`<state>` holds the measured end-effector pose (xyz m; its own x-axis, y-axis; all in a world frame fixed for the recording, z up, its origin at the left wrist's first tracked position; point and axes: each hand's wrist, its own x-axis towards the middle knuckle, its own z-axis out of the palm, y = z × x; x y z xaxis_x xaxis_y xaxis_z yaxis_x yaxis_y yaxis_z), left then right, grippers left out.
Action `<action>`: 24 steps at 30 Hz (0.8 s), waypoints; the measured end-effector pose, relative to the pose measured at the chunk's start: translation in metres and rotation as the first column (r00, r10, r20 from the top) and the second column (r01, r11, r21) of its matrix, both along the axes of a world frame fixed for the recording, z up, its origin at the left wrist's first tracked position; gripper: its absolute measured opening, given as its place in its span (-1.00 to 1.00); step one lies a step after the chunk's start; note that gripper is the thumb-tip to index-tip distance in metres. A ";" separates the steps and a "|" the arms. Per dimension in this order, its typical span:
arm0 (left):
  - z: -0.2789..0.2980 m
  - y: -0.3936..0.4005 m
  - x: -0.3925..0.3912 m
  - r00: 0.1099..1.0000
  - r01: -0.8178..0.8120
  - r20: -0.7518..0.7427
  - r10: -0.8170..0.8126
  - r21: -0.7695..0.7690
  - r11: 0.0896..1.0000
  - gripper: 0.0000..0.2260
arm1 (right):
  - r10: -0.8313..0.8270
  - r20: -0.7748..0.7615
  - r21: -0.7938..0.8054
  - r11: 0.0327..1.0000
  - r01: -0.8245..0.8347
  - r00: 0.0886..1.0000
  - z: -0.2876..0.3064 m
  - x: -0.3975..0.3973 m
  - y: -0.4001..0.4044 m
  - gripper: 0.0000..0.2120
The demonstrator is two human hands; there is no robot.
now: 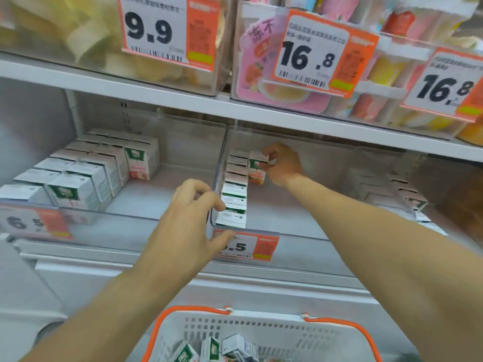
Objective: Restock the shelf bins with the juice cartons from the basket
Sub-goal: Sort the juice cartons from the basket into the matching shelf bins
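The right hand (281,163) reaches deep into the middle clear shelf bin (287,232) and grips an upright juice carton (257,167), fingers curled over its top and side. This carton stands at the back of the bin, just beside a single row of cartons (234,189) that runs along the bin's left wall from back to front edge.

The left hand (188,220) rests at the bin's front left corner, fingers curled over the clear wall and thumb touching the orange price tag (248,246) clipped to the front edge; it seems to hold the wall rather than any carton, though the fingertips are partly hidden.

The left-hand bin (125,218) holds two rows of cartons (78,176) against its left side. A bin at the right carries a few more, blurred.

At the bottom edge sits a white basket (261,333) with orange rim, with several loose cartons (222,350) lying tilted inside it.
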<state>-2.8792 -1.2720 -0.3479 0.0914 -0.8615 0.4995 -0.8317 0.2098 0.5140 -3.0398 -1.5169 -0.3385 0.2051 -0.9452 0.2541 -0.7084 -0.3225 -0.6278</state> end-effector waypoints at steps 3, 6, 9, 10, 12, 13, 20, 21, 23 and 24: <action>-0.002 0.001 0.000 0.999 0.015 -0.031 -0.016 -0.011 1.000 -0.68 | -0.058 -0.012 0.005 0.998 0.058 0.998 -0.017 0.005 -0.010 -0.69; -0.005 0.001 0.000 0.998 0.039 -0.040 -0.040 -0.026 0.999 -0.70 | -0.045 0.004 0.041 0.998 0.045 0.999 -0.016 0.004 -0.010 -0.65; -0.007 0.002 0.000 0.999 0.043 -0.028 -0.044 -0.039 0.998 -0.70 | -0.018 0.029 0.139 0.990 0.014 0.999 -0.007 -0.004 -0.002 -0.54; -0.006 0.003 -0.001 0.999 0.038 -0.013 -0.039 -0.051 0.998 -0.69 | -0.024 0.036 0.162 0.987 0.017 0.999 -0.002 -0.008 0.002 -0.51; -0.001 0.006 -0.002 1.000 0.022 0.017 -0.020 -0.100 0.995 -0.67 | -0.050 0.050 0.146 0.988 0.042 0.998 0.010 -0.017 0.018 -0.58; 0.003 0.008 -0.003 1.000 0.013 0.019 -0.011 -0.139 0.990 -0.68 | -0.047 0.070 0.109 0.993 0.039 0.996 0.017 -0.023 0.031 -0.65; 0.010 0.035 -0.038 0.984 0.166 -0.033 -0.176 -0.192 0.967 -0.92 | 0.214 0.427 0.111 0.952 -0.286 0.879 0.039 -0.090 0.209 -0.89; 0.001 0.038 -0.048 0.981 0.186 -0.040 -0.191 -0.111 0.976 -0.93 | 0.218 0.454 0.158 0.935 -0.319 0.864 0.029 -0.100 0.230 -0.90; -0.027 0.046 -0.068 0.975 0.221 -0.062 -0.216 0.108 0.969 -0.93 | 0.190 0.461 0.299 0.886 -0.354 0.867 -0.007 -0.120 0.263 -0.93; -0.044 0.051 -0.077 0.971 0.239 -0.076 -0.228 0.229 0.944 -0.93 | 0.172 0.438 0.378 0.856 -0.354 0.883 -0.030 -0.128 0.275 -0.95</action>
<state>-2.9566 -1.2212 -0.3919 -0.1076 -0.9538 0.2806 -0.7471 0.2638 0.6101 -3.1681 -1.2421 -0.3682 0.4368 -0.8975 -0.0602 -0.3168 -0.0909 -0.9441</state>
